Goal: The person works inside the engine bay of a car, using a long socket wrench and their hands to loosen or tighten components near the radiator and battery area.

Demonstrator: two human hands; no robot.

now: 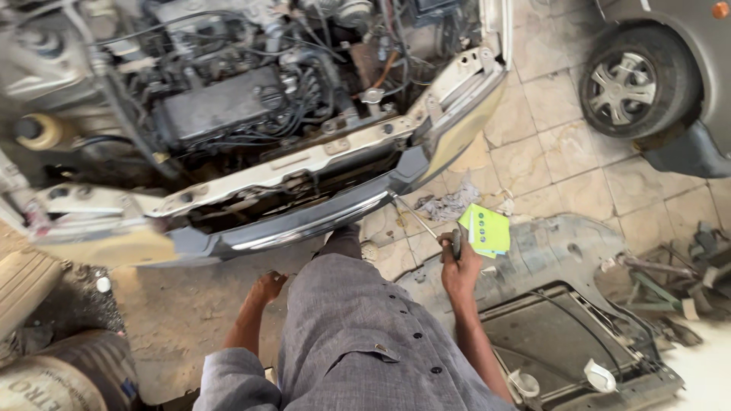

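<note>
A white car (251, 114) is standing with its hood up and filling the upper left of the view, its engine bay (228, 99) lying open with a dark engine cover and a tangle of hoses and cables showing. Its front bumper (304, 217) is running at a slant across the middle, cream above and dark grey along the lower lip. A second car, grey, is sitting at the upper right, showing one wheel (626, 82) with a silver hubcap on the tiled floor (548, 167). A large grey plastic underbody panel (556, 259) is lying on the floor at the right, with a dark framed tray below it and scrap metal parts beside it. A person in a grey buttoned garment (365, 335) is standing right in front of the bumper, looking down. The right hand (460, 268) is closing in a fist around the handle of a long screwdriver (426, 224), whose thin shaft is angling up and left so that its tip is reaching the lower corner of the bumper. The left hand (266, 288) is hanging low beneath the bumper with the fingers loosely curled, holding nothing. A yellow-green card (486, 230) is lying on the floor just beside the right hand, and a crumpled rag (449, 205) is lying near it.
</note>
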